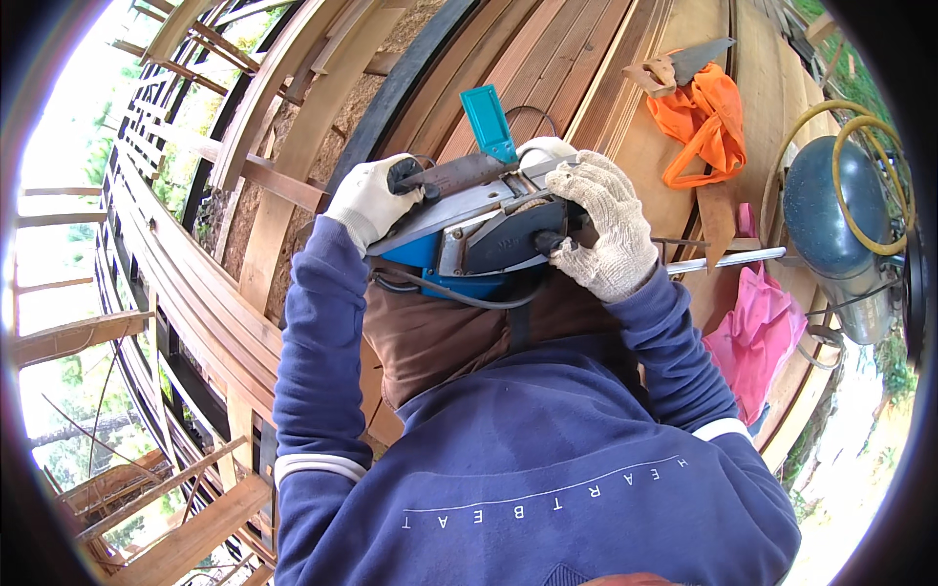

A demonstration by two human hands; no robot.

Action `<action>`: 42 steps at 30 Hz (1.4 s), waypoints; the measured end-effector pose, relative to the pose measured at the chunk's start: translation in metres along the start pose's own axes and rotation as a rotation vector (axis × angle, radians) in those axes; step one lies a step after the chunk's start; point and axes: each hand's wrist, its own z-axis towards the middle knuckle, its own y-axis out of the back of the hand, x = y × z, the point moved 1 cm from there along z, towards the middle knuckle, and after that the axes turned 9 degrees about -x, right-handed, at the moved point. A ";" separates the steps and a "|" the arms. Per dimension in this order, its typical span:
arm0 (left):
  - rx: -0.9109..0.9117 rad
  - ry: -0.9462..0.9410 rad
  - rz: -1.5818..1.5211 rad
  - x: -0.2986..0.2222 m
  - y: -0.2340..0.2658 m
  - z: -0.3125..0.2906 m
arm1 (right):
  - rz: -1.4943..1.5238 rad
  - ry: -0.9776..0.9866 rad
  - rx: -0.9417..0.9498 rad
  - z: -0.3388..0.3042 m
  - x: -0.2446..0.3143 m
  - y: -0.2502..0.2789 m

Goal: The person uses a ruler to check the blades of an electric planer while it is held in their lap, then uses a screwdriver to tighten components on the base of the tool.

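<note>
A blue electric planer (493,239) rests across my lap, its flat metal sole turned up. A try square with a teal handle (488,119) and a rust-brown blade lies across that sole, the handle rising from the far side. My gloved left hand (376,202) is closed round a black knob at the planer's left end, close to the blade's tip. My gloved right hand (608,227) is curled over the right end, fingers on the upper edge and thumb against a black knob on the side cover. Part of the tool's far side is hidden.
Long brown boards (576,59) lie ahead. Right of them are a handsaw (699,61), an orange cloth (699,122) and a pink cloth (757,332). A dark tank (831,200) with a yellow hose (870,122) stands at far right. Timber framing (195,283) runs along the left.
</note>
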 end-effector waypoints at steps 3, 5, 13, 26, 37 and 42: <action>0.011 0.020 -0.003 -0.002 0.001 -0.001 | 0.015 0.006 -0.015 0.001 0.001 0.001; 0.000 0.019 -0.006 -0.003 0.001 -0.002 | 0.030 0.017 -0.037 0.000 -0.001 0.001; -0.049 -0.015 -0.028 0.004 -0.003 -0.003 | 0.065 0.017 -0.061 0.003 0.000 0.002; -0.051 -0.029 0.022 0.002 -0.002 -0.006 | 0.028 0.014 -0.007 0.003 0.001 0.003; 0.005 -0.015 0.093 0.001 -0.001 -0.004 | -0.099 0.011 0.061 0.003 0.005 -0.002; -0.014 -0.020 0.082 0.006 -0.004 -0.002 | -0.085 -0.028 0.094 0.004 0.004 -0.003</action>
